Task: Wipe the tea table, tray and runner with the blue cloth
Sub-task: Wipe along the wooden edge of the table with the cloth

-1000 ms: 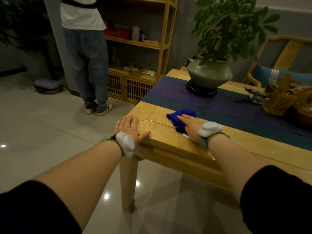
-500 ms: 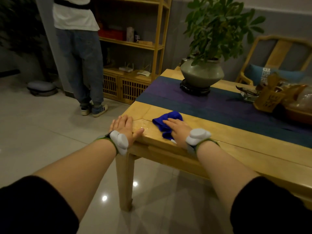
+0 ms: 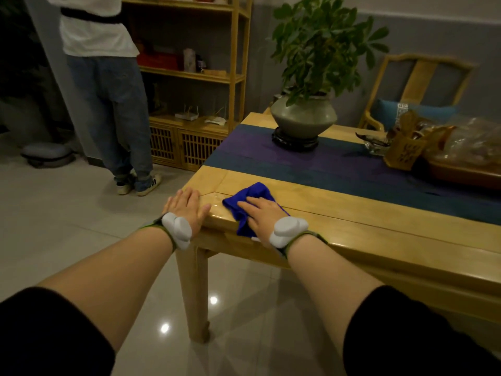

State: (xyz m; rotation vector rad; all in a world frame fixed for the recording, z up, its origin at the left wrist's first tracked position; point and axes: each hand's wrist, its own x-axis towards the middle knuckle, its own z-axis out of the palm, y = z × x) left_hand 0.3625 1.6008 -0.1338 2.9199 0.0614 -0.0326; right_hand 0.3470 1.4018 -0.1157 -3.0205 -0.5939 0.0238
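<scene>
The crumpled bright-blue cloth lies on the near corner of the pale yellow wooden bench, under the right hand, whose straight, spread fingers press flat on it; cloth shows beyond the fingertips and below the palm. The left hand rests flat, fingers extended, on the bench's corner edge just beside the cloth, holding nothing. The dark blue-and-purple fabric runner stretches along the bench beyond the cloth, apart from it. The wood beside the cloth shines.

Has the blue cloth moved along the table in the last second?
Yes. The blue cloth under the right hand has slid toward the table corner, closer to the left hand resting there.
</scene>
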